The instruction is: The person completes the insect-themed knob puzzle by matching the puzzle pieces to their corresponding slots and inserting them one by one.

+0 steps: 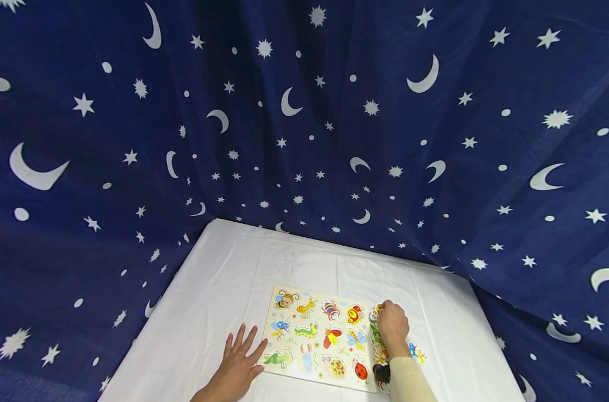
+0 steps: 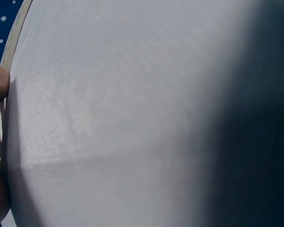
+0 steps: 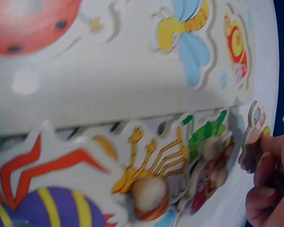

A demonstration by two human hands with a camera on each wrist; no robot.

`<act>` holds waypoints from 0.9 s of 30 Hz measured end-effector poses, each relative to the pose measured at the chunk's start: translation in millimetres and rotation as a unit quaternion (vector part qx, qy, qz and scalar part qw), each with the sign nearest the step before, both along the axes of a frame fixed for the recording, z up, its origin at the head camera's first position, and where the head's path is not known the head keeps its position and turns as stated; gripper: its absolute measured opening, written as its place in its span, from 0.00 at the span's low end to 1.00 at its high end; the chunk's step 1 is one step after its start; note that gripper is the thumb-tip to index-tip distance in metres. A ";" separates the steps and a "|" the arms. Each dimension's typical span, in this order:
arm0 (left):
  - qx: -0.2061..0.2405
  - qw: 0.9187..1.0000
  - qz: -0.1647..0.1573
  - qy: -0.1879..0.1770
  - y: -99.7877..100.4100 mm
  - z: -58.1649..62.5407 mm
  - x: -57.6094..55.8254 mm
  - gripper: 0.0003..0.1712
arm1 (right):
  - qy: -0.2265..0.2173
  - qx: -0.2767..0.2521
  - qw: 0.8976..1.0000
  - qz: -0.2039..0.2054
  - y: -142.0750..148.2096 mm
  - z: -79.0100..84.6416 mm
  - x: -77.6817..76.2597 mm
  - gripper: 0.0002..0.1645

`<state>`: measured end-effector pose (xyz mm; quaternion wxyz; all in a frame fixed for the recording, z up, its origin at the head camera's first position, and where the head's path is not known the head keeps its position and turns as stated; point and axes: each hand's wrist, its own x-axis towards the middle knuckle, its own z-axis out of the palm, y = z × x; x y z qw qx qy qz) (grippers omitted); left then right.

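Observation:
A wooden peg puzzle board [image 1: 341, 385] printed with insects lies on the white-covered table. My left hand [image 1: 236, 363] is spread flat at the board's left edge, fingers straight; only parts of its fingers [image 2: 2, 82] show in the left wrist view. Beyond the board's right side, my right hand [image 1: 394, 322] pinches a small colourful puzzle piece [image 3: 256, 122] between thumb and fingers; its picture is partly hidden. Below that hand, knobbed pieces lie along the board's edge, among them a purple-and-yellow striped spider [image 3: 61, 208], an orange insect [image 3: 127, 179] and a green one [image 3: 205, 137].
A blue-and-yellow piece [image 1: 417, 353] lies right of my right forearm, and a black piece [image 1: 382, 375] sits by the board's lower right corner. White cloth [image 1: 224, 268] covers the table. Dark blue curtains [image 1: 334, 139] with moons and stars hang around it.

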<state>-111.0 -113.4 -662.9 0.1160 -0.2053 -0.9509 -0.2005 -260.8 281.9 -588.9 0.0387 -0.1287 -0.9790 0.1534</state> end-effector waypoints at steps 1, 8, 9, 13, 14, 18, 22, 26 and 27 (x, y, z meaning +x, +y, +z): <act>0.001 1.000 -0.001 -0.001 0.0 0.0 0.2 0.30 | 0.013 -0.004 1.000 0.003 -2.1 0.0 -1.2 0.08; 0.003 1.000 0.002 0.004 -1.0 -0.2 0.8 0.29 | 0.062 -0.021 0.998 0.025 -18.4 5.3 -8.1 0.09; 0.003 1.000 0.002 0.007 -1.1 -0.1 0.9 0.29 | 0.061 -0.020 0.998 0.024 -20.3 5.6 -8.5 0.09; 0.001 1.000 0.001 0.021 -0.9 0.0 1.3 0.29 | 0.050 -0.025 0.998 0.025 -25.4 5.0 -8.2 0.10; 0.001 1.000 0.001 0.024 -0.7 0.4 1.4 0.29 | 0.047 -0.025 0.998 0.027 -26.3 4.4 -8.0 0.10; 0.001 1.000 0.003 0.017 0.2 0.6 2.1 0.29 | 0.032 -0.023 0.998 0.046 -30.1 3.6 -7.2 0.10; -0.001 1.000 0.007 -0.002 1.3 1.4 2.1 0.29 | 0.025 -0.018 0.996 0.080 -36.4 5.7 -4.7 0.11; -0.001 1.000 0.006 -0.002 0.9 3.9 1.8 0.29 | 0.014 -0.003 0.992 0.126 -43.1 6.6 -0.2 0.12; 0.000 1.000 0.005 0.002 0.6 4.6 1.7 0.29 | 0.013 0.001 0.990 0.138 -44.8 6.6 1.2 0.12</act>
